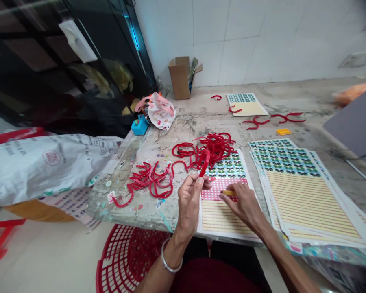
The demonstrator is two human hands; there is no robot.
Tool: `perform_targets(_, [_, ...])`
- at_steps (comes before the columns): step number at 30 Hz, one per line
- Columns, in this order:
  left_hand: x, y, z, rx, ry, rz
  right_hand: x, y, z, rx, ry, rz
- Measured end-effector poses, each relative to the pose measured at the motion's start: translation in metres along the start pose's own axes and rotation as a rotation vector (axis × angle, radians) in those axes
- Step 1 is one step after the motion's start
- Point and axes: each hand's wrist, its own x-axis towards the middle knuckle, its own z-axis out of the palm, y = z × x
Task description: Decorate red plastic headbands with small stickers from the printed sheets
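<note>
My left hand [189, 199] is raised above the table edge, with fingers and thumb closed on a curved red band [205, 163] that points up and away from me. Close beside it, my right hand [242, 202] pinches a small yellow piece [228, 193] over a sticker sheet [218, 217]. This sheet has a patterned green-and-blue top, a red dotted strip and yellow striped rows. A tangled heap of red bands [218, 145] covers its upper left corner. Left of my hands lies a looser group of red bands [151, 177].
Stacked sticker sheets [311, 199] lie to the right, near a small yellow block [283, 132]. Farther back are another sheet [247, 106], several loose red bands, a cardboard box [179, 79] and a white-and-pink bag [160, 112]. A red basket [110, 260] stands below the table edge.
</note>
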Motion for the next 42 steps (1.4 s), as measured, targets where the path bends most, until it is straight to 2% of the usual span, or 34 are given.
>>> perform_targets(3, [-0.001,0.003,0.006,-0.024,-0.036,0.024,-0.013,-0.011,0.006,0.281,-0.007,0.151])
perform_targets(7, [-0.008,-0.001,0.011,-0.004,-0.088,-0.027,-0.006,-0.048,-0.004,1.061,-0.149,0.472])
perform_targets(9, [-0.012,-0.004,0.009,0.016,-0.094,-0.052,0.002,-0.062,-0.005,1.355,-0.122,0.565])
perform_targets(11, [-0.015,-0.007,0.006,0.050,-0.090,-0.065,0.008,-0.067,-0.003,1.479,-0.048,0.620])
perform_targets(14, [-0.016,-0.012,0.000,0.073,-0.063,-0.095,0.012,-0.061,0.001,1.376,0.062,0.642])
perform_targets(18, [-0.017,-0.020,-0.005,-0.012,-0.005,-0.195,0.013,-0.052,-0.008,1.059,0.179,0.535])
perform_targets(20, [-0.018,-0.023,-0.005,-0.055,-0.017,-0.242,0.017,-0.051,-0.017,0.989,0.146,0.439])
perform_targets(22, [-0.018,-0.026,-0.005,-0.071,-0.039,-0.265,0.021,-0.053,-0.024,0.935,0.056,0.328])
perform_targets(26, [-0.019,-0.029,-0.004,-0.072,-0.043,-0.280,0.029,-0.054,-0.025,0.841,-0.077,0.181])
perform_targets(32, [-0.017,-0.031,-0.003,-0.120,-0.056,-0.319,0.030,-0.046,-0.014,0.940,-0.124,0.234])
perform_targets(42, [-0.014,-0.033,0.002,-0.166,-0.041,-0.353,0.029,-0.045,-0.013,0.977,-0.148,0.289])
